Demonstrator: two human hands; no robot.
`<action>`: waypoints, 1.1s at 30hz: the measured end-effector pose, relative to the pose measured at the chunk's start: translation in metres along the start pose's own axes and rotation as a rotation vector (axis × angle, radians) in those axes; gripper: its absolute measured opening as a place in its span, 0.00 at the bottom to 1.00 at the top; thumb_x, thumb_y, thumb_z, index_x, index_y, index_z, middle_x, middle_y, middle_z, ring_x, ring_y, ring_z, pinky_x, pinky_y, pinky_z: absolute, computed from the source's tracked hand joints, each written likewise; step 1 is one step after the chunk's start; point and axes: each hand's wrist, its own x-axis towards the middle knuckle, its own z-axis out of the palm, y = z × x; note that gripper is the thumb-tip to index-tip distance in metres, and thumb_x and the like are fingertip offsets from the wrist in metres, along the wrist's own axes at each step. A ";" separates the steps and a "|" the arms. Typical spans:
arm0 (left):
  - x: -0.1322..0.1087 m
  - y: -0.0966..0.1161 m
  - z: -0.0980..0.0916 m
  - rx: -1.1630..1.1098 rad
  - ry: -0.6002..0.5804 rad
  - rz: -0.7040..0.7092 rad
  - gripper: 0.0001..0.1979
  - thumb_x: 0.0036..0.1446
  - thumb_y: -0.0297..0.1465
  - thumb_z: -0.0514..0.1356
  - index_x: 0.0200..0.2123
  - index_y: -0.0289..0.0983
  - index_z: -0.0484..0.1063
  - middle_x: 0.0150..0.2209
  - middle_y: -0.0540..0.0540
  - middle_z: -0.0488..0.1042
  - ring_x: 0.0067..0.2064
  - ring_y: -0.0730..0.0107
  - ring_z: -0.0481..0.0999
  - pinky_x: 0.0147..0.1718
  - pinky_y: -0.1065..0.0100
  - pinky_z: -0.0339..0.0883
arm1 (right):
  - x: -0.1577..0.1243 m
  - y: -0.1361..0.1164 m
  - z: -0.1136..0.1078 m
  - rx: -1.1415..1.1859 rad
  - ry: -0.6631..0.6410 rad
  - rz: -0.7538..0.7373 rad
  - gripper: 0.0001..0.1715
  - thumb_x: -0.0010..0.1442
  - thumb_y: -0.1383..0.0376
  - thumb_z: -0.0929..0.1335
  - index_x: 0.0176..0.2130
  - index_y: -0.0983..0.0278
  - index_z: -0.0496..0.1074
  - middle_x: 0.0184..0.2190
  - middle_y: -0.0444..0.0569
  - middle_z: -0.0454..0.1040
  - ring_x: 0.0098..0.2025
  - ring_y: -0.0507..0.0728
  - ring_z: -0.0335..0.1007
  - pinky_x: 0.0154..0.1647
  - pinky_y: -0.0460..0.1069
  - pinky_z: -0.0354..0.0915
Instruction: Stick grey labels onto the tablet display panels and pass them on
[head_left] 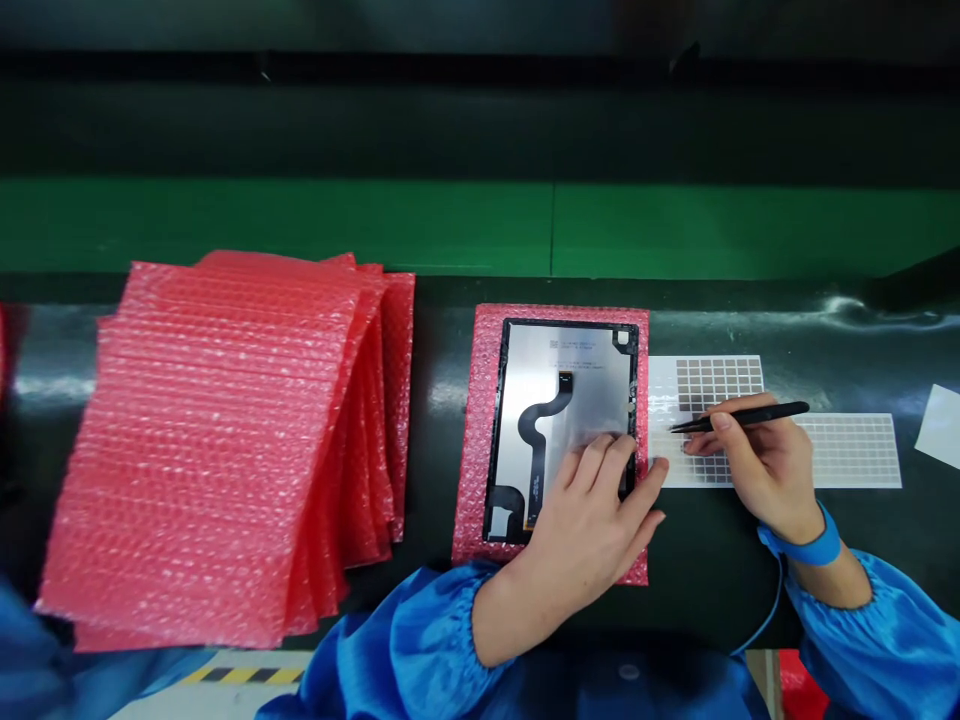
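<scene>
A tablet screen panel (555, 420) lies with its silver back up, a black ribbon cable (537, 440) curving down it. Under it is a pink bubble-wrap bag (474, 480). My left hand (585, 520) rests on the panel's lower right part, fingers spread, covering that corner. In my right hand (772, 460) is a pair of black tweezers (757, 415), held like a pen. Their tips point left, over a white sheet of small grey stickers (718, 378) beside the panel. Whether the tips hold a sticker is too small to tell.
A tall stack of pink bubble-wrap bags (202, 440) stands on the left of the dark table (431, 400). Another sheet with a pale grid (855, 450) lies at the right, and a white paper (941, 425) beyond it. A blue wrist strap (806, 545) with a cord circles my right wrist.
</scene>
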 end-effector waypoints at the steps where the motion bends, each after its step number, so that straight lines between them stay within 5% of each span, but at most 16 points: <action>1: 0.000 0.001 0.001 0.014 -0.003 -0.008 0.21 0.71 0.36 0.62 0.64 0.38 0.74 0.59 0.33 0.72 0.61 0.43 0.71 0.54 0.49 0.71 | -0.001 -0.001 0.000 -0.013 0.001 -0.003 0.08 0.74 0.57 0.72 0.46 0.59 0.75 0.29 0.45 0.83 0.28 0.56 0.85 0.31 0.48 0.82; 33: 0.000 0.004 0.002 0.003 -0.017 -0.027 0.22 0.71 0.35 0.60 0.65 0.37 0.74 0.60 0.33 0.73 0.61 0.43 0.72 0.52 0.49 0.70 | 0.001 -0.006 0.002 -0.035 -0.116 0.037 0.10 0.75 0.56 0.71 0.45 0.59 0.75 0.28 0.45 0.83 0.29 0.56 0.84 0.30 0.48 0.80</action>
